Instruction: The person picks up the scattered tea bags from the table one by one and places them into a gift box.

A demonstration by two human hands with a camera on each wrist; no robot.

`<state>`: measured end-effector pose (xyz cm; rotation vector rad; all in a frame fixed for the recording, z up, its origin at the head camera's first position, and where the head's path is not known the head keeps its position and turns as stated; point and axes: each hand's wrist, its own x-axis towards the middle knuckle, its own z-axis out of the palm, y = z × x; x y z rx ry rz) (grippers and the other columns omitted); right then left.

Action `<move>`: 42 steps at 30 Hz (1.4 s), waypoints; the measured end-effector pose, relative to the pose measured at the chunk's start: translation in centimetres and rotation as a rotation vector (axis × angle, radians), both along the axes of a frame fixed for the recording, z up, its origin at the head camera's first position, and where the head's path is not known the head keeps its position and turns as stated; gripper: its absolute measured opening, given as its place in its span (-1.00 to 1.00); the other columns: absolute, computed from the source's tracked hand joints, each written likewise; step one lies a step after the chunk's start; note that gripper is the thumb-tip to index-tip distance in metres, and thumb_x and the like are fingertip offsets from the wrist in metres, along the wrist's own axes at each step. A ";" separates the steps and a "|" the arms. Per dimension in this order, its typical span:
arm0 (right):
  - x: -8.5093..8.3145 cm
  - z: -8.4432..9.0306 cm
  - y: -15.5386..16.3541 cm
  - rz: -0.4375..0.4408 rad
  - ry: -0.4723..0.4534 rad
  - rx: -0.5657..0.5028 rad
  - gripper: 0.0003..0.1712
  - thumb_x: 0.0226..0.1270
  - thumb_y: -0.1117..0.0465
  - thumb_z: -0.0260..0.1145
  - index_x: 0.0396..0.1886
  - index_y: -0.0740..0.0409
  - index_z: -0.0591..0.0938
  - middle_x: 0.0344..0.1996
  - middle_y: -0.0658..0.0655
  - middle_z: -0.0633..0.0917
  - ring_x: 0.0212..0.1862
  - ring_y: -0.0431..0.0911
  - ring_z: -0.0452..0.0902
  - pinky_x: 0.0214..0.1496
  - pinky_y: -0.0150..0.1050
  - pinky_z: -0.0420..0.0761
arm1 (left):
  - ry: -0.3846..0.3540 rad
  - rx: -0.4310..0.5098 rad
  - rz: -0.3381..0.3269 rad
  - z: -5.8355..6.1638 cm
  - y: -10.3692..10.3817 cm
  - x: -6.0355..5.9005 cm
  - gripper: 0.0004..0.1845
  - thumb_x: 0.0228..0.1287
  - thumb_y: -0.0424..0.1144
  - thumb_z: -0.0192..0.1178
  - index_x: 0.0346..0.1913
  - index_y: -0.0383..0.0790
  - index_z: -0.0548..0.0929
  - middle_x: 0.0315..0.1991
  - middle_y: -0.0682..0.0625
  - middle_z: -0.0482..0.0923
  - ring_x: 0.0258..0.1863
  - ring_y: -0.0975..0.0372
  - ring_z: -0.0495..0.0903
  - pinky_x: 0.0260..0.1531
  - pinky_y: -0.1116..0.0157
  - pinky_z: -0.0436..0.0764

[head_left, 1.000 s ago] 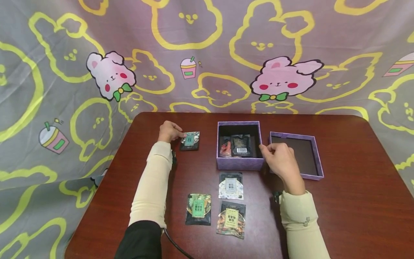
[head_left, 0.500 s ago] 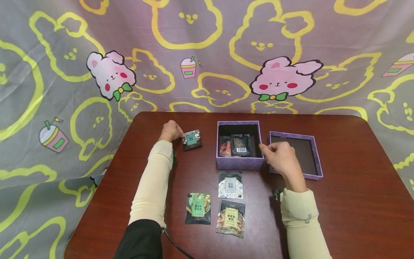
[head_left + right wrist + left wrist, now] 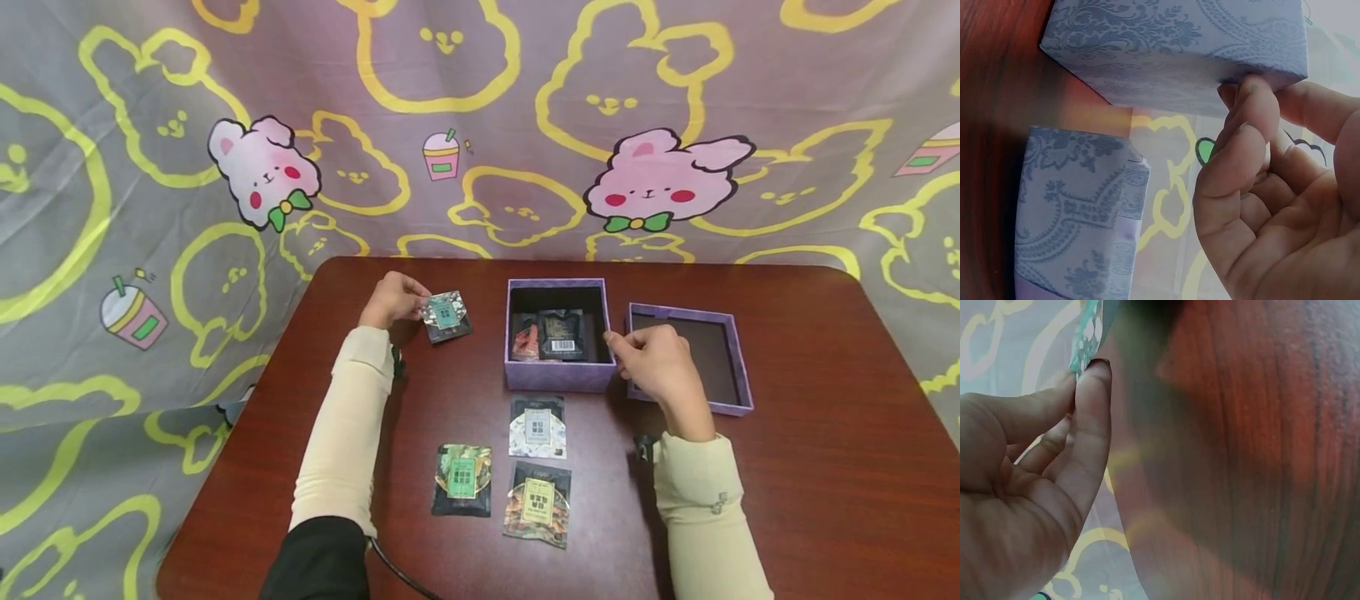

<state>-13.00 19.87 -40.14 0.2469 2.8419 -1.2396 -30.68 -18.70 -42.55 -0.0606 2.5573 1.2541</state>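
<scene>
A: We start at the fingertips. Our left hand [image 3: 390, 300] pinches the near-left edge of the teal-labelled sachet [image 3: 447, 316]; in the left wrist view the thumb and forefinger [image 3: 1088, 394] press together on its rim, the other fingers curled behind.

B: Is the sachet off the table [image 3: 787, 467]?

A: It looks raised and tilted, its far corner turned towards the centre of the frame, though we cannot tell whether a corner touches the wood. It sits left of centre, just right of our left fingers.

B: And our right hand [image 3: 654, 367]?

A: Its fingers are curled against the right corner of the purple box [image 3: 558, 377]; the right wrist view shows the fingertips [image 3: 1254, 94] touching the box's patterned edge. Whether they truly grip the wall or only rest there, we cannot tell.

B: So which way does the box lie from the sachet?

A: To the right of it in the frame, with bare table between. The sachet's longer side runs roughly up and down the picture, slightly skewed. Our left hand is the nearer one to it; our right is at the box.

B: What else is around?

A: Dark sachets [image 3: 561, 333] lie inside the box, the lid [image 3: 738, 392] rests open side up just right of it, and three sachets [image 3: 537, 427] lie below the box towards the bottom of the frame.
</scene>
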 end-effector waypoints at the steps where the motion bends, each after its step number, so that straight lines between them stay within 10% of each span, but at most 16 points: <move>1: 0.0 0.0 0.0 0.002 0.004 0.002 -0.50 0.48 -0.06 0.24 -0.55 0.19 0.75 -0.68 0.05 0.68 -0.47 -0.04 0.58 -0.38 -0.18 0.48 | -0.006 0.023 0.003 0.2 -0.1 0.0 -0.84 0.37 -0.53 0.20 -0.06 -0.49 0.71 -0.22 -0.24 0.66 -0.49 0.14 0.66 -0.26 0.10 0.73; 9: -0.2 0.1 0.2 0.007 0.021 0.016 -0.49 0.48 -0.07 0.24 -0.55 0.18 0.75 -0.67 0.07 0.69 -0.46 -0.04 0.58 -0.37 -0.18 0.48 | -0.029 0.205 0.050 2.6 -0.1 0.6 -0.77 0.39 -0.56 0.13 0.01 -0.44 0.70 -0.12 -0.25 0.65 -0.37 0.11 0.65 0.03 -0.06 0.62; 22: -0.1 -0.1 0.1 0.012 0.039 0.027 -0.50 0.48 -0.04 0.24 -0.58 0.18 0.73 -0.70 0.03 0.66 -0.49 -0.04 0.55 -0.41 -0.18 0.45 | -0.083 0.334 0.026 5.2 1.2 0.5 -0.80 0.39 -0.47 0.22 0.00 -0.46 0.70 -0.14 -0.26 0.64 -0.45 0.17 0.66 -0.20 0.19 0.72; 42: 0.1 -0.1 -0.3 0.009 0.047 0.012 -0.50 0.48 -0.02 0.25 -0.60 0.19 0.72 -0.74 0.01 0.63 -0.52 -0.05 0.51 -0.46 -0.19 0.43 | -0.106 0.418 -0.104 6.6 5.1 1.7 -0.80 0.37 -0.52 0.21 -0.02 -0.52 0.70 -0.16 -0.23 0.67 -0.41 0.18 0.67 -0.13 0.13 0.70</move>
